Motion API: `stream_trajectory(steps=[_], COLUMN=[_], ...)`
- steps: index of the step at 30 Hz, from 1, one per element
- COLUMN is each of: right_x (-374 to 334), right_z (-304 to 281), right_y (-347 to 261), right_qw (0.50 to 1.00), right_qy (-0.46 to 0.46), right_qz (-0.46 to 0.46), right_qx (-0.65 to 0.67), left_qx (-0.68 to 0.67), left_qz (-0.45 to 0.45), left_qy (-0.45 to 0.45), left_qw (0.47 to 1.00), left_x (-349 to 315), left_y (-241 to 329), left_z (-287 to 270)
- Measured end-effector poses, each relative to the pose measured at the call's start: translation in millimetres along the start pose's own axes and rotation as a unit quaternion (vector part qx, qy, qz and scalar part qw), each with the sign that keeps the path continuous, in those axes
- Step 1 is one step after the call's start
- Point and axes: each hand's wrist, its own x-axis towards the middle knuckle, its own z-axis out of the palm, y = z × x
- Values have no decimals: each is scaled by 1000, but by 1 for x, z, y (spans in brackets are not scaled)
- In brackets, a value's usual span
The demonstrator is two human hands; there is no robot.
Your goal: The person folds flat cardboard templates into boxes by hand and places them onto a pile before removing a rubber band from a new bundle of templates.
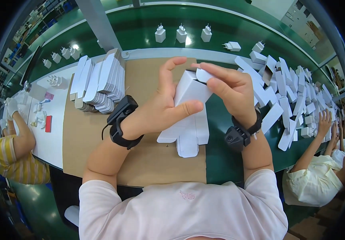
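I saw the white box (189, 91) tilted between both hands, above the brown mat (150, 166); the left hand (163, 106) had thumb and index finger spread wide beside it, though I couldn't tell how its hidden fingers gripped; the right hand (235, 89) was nearly closed, pinching the end flap (203, 75).

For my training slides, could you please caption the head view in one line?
Left hand holds a white box; right hand touches its end flap.
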Motion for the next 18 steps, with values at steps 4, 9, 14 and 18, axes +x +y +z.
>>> stream_trajectory(steps=[4, 9, 14, 18], right_x=[-1, -3, -1, -32], right_z=[-4, 4, -20, -147], right_y=[0, 12, -18, -45], right_qw=[998, 1000, 972, 870], right_qy=[-17, -15, 100, 240], right_qz=[54, -10, 27, 68], right_qx=[-10, 1, -211, -425], left_qx=[5, -26, -58, 443], left_qz=[-22, -24, -44, -86], left_qy=[2, 38, 9, 77], left_qw=[1000, 999, 997, 889], left_x=[-1, 2, 0, 2], left_y=[4, -2, -9, -17], left_z=[1, 3, -16, -21])
